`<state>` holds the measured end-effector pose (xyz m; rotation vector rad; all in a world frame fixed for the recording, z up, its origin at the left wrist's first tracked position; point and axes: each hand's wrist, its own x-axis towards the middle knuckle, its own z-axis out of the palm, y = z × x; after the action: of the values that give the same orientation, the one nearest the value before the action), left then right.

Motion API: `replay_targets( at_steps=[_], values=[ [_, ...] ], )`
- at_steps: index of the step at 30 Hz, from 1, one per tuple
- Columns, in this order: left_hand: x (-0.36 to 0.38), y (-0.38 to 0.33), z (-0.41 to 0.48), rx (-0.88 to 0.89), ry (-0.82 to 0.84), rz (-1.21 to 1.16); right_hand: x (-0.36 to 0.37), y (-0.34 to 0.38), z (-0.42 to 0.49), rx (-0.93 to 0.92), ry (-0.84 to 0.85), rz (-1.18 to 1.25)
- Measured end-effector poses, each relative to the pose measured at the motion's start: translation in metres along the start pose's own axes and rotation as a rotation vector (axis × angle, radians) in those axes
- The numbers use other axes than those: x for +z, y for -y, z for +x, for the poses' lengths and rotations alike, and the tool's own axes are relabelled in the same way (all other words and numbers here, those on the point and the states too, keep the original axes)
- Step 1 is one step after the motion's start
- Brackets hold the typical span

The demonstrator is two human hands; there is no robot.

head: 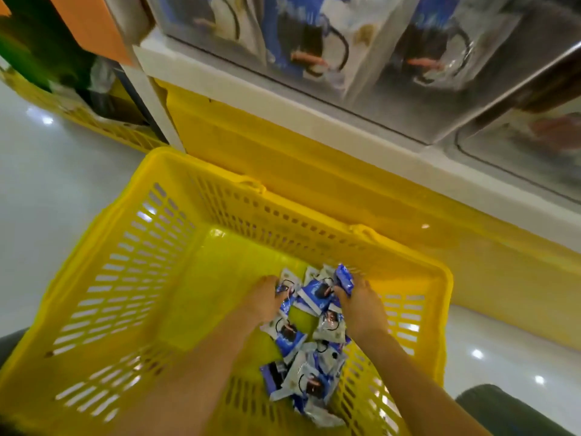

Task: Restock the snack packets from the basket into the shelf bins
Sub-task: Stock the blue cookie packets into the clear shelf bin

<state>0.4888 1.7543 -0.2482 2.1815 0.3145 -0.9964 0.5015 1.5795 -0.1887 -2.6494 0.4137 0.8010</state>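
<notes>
Packets (309,328) are lying in the basket (132,278) on the shiny floor (47,190), under blurry bins (314,42). Right hand (361,305) is squeezing one packet (345,278); left hand (262,298) is hiding its fingers, grip unclear.

Both hands, L (262,298) & R (361,305), grip snack packets (309,341) in yellow basket (103,278).

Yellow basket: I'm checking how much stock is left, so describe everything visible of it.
The yellow basket looks like hard plastic: rectangular, open-topped, slotted walls, solid bottom. It stands upright before the shelf, pale floor either side. Blue-and-white snack packets lie heaped toward its right side, where the left hand and right hand grip some; the rest of its bottom is bare.
</notes>
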Motion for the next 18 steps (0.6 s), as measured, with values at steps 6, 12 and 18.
replay_targets(
  at_steps=[6, 12, 18],
  values=[
    [0.013, -0.003, 0.010, -0.133, 0.006, -0.271, 0.005, -0.003, 0.002, -0.032, -0.031, -0.031],
    [0.015, -0.007, -0.009, -0.186, 0.006, -0.416, 0.007, -0.002, -0.010, -0.136, 0.021, 0.182],
    [-0.002, -0.022, -0.056, -0.172, 0.085, -0.783, 0.000, 0.017, -0.040, -0.261, -0.016, 0.223]
  ],
)
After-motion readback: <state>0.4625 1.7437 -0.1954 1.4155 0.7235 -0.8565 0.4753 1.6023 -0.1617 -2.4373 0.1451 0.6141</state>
